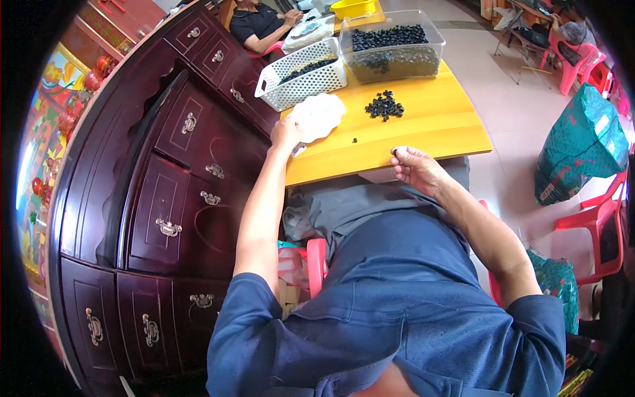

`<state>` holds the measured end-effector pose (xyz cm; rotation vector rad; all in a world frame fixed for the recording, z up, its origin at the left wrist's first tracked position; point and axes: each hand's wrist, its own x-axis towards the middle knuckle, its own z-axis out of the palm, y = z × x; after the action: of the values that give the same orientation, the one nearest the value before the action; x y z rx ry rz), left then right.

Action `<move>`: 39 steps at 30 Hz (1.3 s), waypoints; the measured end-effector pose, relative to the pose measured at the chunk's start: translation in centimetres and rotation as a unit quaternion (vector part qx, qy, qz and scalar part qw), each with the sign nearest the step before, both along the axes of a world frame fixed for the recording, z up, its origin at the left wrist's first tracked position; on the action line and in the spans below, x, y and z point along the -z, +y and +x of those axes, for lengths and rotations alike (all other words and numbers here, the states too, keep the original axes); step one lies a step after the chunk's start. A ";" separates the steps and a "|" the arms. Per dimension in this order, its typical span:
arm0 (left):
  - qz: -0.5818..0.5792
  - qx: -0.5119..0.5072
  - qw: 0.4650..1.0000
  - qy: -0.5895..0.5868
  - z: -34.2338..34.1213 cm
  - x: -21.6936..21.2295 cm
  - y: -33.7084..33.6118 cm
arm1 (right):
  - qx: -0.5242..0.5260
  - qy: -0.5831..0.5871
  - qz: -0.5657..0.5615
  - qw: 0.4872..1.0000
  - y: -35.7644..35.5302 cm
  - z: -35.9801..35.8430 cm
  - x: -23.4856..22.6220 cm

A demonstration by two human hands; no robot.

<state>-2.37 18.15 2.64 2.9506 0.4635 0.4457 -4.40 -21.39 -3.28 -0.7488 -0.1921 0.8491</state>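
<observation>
My left hand point(286, 134) rests at the left edge of the yellow table point(430, 132), touching a white flat piece point(317, 116). My right hand point(413, 169) hovers at the table's near edge, its fingertips pinched on a small black part point(394, 152). A small heap of black parts point(385, 106) lies mid-table, with one stray black part point(355, 140) nearer to me. Behind the heap stand a clear plastic tub point(393, 46) full of black parts and a white perforated basket point(301, 76) holding some too.
A dark wooden cabinet point(165, 198) with metal drawer pulls runs along my left. Another person point(261, 23) sits at the far end beside a yellow tub point(354, 8). Red plastic chairs point(598, 225) and a green sack point(582, 145) stand on the tiled floor to the right.
</observation>
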 end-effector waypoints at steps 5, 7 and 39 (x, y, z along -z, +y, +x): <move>0.041 -0.037 0.998 0.044 2.4 0.7 -0.2 | -0.010 0.003 -0.024 1.000 0.2 -0.6 -0.4; 0.042 -0.038 0.998 0.039 2.8 0.8 -0.8 | -0.011 0.003 -0.029 1.000 0.2 -0.5 -0.4; 0.045 0.078 0.996 -0.021 2.2 0.9 -3.0 | -0.017 0.015 -0.053 0.998 0.3 -0.4 0.1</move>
<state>-0.19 15.19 1.76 3.0270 0.2112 0.5216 -4.78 -21.13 -3.42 -0.8327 -0.1345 0.9076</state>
